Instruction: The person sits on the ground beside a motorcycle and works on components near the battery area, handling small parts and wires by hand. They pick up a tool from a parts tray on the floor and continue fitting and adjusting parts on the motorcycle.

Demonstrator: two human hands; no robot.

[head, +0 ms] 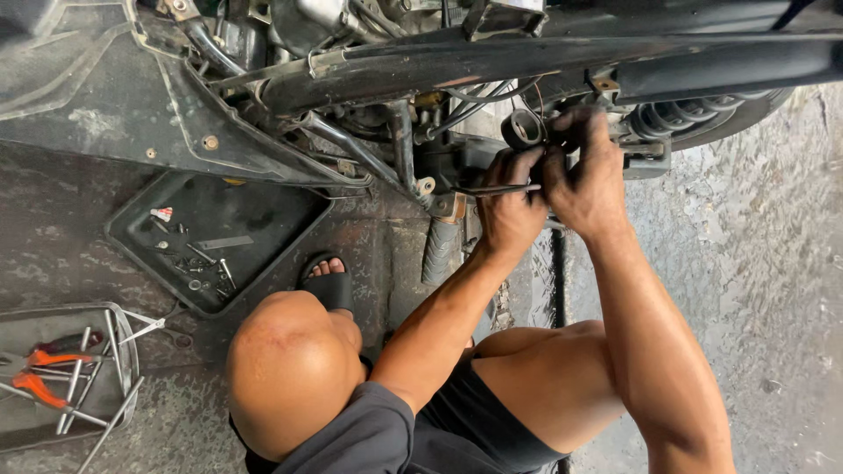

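Both my hands are raised to the underside of a motorcycle (457, 66), close together by its frame. My left hand (507, 209) is closed around a thin dark metal tool (492, 189) that points left. My right hand (587, 175) touches the left one, its fingers curled on a small part just below a black round rubber piece (525, 130). What the right fingers pinch is hidden. My bent knee (290, 369) and a sandalled foot (329, 281) are below the hands.
A black plastic panel (132, 230) lies on the floor holding several screws and small parts. A metal tray (130, 351) at the lower left holds orange-handled pliers and wrenches. A coil spring shock (680, 114) is right of my hands. Rough concrete floor (773, 263) lies to the right.
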